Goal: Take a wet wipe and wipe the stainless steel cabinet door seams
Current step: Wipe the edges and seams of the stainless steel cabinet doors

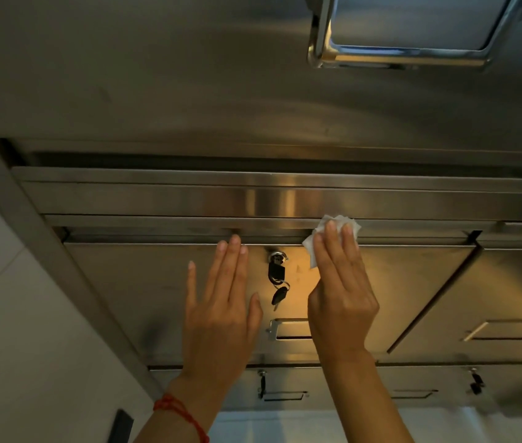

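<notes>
Our right hand [342,302] presses the wet wipe [312,243] flat-fingered onto the horizontal door seam [157,241], which runs leftward past our released left hand [221,314].

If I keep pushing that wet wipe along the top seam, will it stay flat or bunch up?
The wet wipe looks floppy: it is already crumpled under the right hand and its straight fingers, so it will probably bunch. On smooth steel door it likely slides easily.
</notes>
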